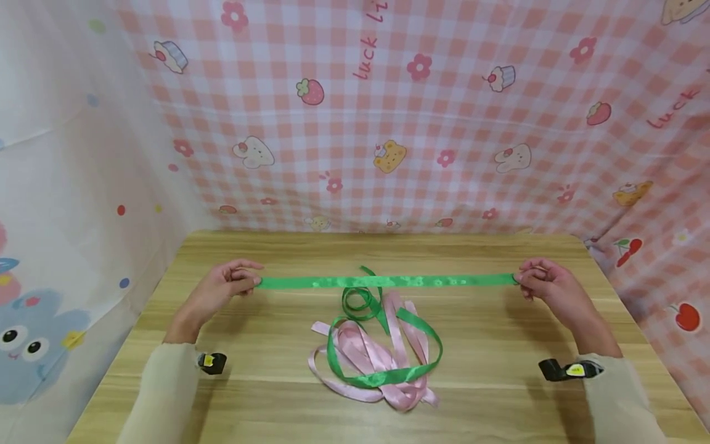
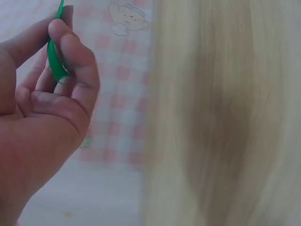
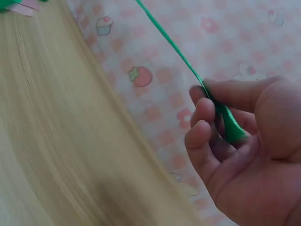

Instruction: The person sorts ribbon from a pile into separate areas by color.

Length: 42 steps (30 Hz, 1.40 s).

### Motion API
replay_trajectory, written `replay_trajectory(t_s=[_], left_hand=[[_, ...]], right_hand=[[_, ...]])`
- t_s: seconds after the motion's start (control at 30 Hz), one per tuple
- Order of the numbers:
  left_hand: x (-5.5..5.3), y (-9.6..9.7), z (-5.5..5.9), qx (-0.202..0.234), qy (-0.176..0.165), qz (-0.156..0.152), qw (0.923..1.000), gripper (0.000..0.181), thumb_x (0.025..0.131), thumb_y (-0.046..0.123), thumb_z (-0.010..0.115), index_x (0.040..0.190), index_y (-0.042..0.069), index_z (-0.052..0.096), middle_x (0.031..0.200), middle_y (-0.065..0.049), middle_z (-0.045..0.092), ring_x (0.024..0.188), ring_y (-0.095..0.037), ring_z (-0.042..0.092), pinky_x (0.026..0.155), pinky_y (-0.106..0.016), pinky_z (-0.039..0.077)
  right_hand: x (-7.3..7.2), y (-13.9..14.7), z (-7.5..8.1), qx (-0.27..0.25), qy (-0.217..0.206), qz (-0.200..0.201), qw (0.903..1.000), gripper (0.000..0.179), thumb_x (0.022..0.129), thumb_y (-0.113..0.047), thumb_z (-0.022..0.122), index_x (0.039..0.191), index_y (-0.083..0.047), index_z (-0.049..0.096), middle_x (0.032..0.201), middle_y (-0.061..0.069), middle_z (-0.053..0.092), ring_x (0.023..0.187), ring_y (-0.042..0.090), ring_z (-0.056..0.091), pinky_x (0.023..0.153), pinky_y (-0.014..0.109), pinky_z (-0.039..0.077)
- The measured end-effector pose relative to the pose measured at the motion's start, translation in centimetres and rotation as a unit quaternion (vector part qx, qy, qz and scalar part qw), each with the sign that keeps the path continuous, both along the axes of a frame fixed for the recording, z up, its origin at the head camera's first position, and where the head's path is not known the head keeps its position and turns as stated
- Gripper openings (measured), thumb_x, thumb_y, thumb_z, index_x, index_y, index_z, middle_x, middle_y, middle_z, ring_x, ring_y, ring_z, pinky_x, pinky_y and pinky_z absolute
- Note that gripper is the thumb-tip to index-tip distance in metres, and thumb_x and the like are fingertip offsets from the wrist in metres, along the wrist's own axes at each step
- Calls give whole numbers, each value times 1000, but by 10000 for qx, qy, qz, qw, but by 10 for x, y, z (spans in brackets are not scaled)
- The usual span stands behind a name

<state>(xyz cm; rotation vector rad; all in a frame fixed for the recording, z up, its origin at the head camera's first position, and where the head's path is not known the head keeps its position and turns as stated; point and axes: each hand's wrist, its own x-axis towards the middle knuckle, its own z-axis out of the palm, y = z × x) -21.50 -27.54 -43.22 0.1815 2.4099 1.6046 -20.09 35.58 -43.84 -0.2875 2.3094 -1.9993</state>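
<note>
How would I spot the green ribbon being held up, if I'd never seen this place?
Start with the wooden table in front of the pink checked cloth. Over it, a green ribbon runs from the left hand to the right hand. Unlike the looped green ribbon and pink ribbon lying on the table, this one is stretched straight.

Stretched green ribbon (image 1: pixel 386 282): ends hidden, head view, at left hand (image 1: pixel 222 287) and right hand (image 1: pixel 546 285); cut off by the top edge in both wrist views.
Pink ribbon (image 1: pixel 363 353): partly covered by loose green ribbon (image 1: pixel 383 377); cut off at the upper-left corner, right wrist view.
Worktop (image 1: pixel 488 345): near edge out of frame, head view; blurred, left wrist view.
Sleeves (image 1: pixel 166 385): cut off below.
Yellow labels (image 1: pixel 575 370): print too small to read.
Topmost lettering (image 1: pixel 373 40): cut off above.
</note>
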Motion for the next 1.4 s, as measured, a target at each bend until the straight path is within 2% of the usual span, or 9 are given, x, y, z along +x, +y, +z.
replay_trajectory(t_s=[0.17, 0.3, 0.47, 0.6, 0.67, 0.73, 0.93, 1.03, 1.4], left_hand=[[-16, 4, -15, 837, -503, 777, 9922, 46, 93, 25, 72, 128, 2, 54, 97, -2, 74, 90, -18, 70, 83, -34, 58], [-26, 10, -28, 1791, -692, 1226, 9737, 39, 96, 11, 65, 129, -2, 50, 92, 2, 73, 87, -14, 72, 84, -29, 57], [-37, 14, -44, 2720, -984, 1750, 9411, 43, 98, 1, 58, 136, -7, 41, 86, -2, 72, 79, -12, 72, 78, -23, 57], [-49, 19, -56, 2931, -964, 2603, 9149, 40, 94, -2, 63, 130, -5, 46, 81, -1, 69, 67, -9, 68, 70, -21, 57], [-55, 21, -61, 2852, -830, 2942, 9084, 37, 92, -3, 66, 125, -5, 49, 79, 1, 68, 64, -7, 67, 68, -20, 57], [-61, 25, -64, 2756, -682, 3150, 9056, 36, 91, -5, 66, 123, -5, 50, 77, 3, 68, 62, -7, 67, 67, -20, 57], [-75, 36, -67, 2472, -392, 3284, 9108, 43, 92, -7, 62, 132, -10, 45, 77, 5, 65, 62, -4, 66, 67, -19, 57], [-82, 39, -66, 2390, -431, 3415, 9080, 43, 91, -6, 65, 130, -8, 48, 76, 5, 66, 60, -4, 65, 66, -18, 56], [-92, 53, -68, 1911, -215, 4041, 8943, 31, 83, -3, 76, 108, -2, 57, 64, 11, 66, 52, -2, 60, 50, -16, 51]], right_hand=[[-15, -4, -12, -854, -494, -625, 9932, 19, 95, -3, 64, 107, -6, 49, 82, -5, 70, 70, 8, 65, 61, 23, 54], [-30, -10, -17, -1187, -595, -958, 9865, 26, 93, 1, 66, 106, -2, 45, 77, -6, 72, 67, 7, 67, 61, 21, 55], [-52, -20, -20, -1266, -838, -1094, 9823, 28, 92, 5, 64, 107, 2, 41, 72, -4, 72, 64, 6, 68, 63, 20, 56], [-64, -27, -23, -397, -814, -1374, 9864, 22, 94, -1, 64, 108, -2, 46, 72, -13, 69, 65, 2, 66, 64, 18, 55], [-70, -31, -26, 75, -783, -1671, 9828, 22, 94, -6, 65, 108, -3, 48, 70, -18, 67, 65, -1, 64, 63, 17, 53], [-75, -34, -30, 258, -839, -2031, 9752, 22, 93, -8, 66, 108, -3, 50, 67, -21, 65, 63, -2, 62, 61, 16, 52], [-87, -43, -46, -361, -1304, -2911, 9471, 23, 90, -2, 68, 101, -7, 48, 55, -10, 59, 49, 3, 55, 47, 19, 47], [-92, -44, -52, -509, -1449, -3114, 9378, 24, 91, -1, 67, 101, -9, 47, 54, -7, 58, 45, 4, 53, 42, 19, 45], [-99, -45, -63, -181, -1422, -3855, 9115, 32, 87, -3, 72, 101, -12, 46, 57, -10, 55, 36, 6, 48, 38, 21, 42]])
